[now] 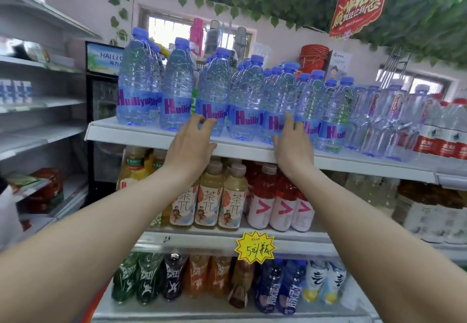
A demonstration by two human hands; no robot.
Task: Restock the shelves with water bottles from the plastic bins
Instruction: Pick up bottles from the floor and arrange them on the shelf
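Seven blue-capped Huiliyuan water bottles (174, 87) or so stand along the front of the top shelf (141, 137), with more caps showing behind them, so this shelf looks close to full. Farthest left are the biggest bottles, and the sizes step down toward the right, where the row meets a group of clear ridged bottles (379, 120) and then red-labelled water bottles (439, 130).

The left hand (190, 143) reaches up to the shelf edge, its fingers curled lightly against the base of the third Huiliyuan bottle (213, 95); whether it truly grips the bottle or only nudges it I cannot say for sure. Just to its right, the right hand (293, 143) has its fingers fairly straight and laid on the lower label of the fifth front bottle (279, 102), holding nothing that I can see.

Judging from this, the placing on the top shelf is largely done, and the hands seem to be straightening or pushing the front row into line. No plastic bin is in view, so how many bottles remain to be shelved cannot be told. Below, the tea drinks (207, 201), the pink drinks (280, 206) and the bottom-shelf sodas (174, 279) already fill their rows. The grey shelves (43, 130) at far left look sparsely stocked, and may be where work is left.
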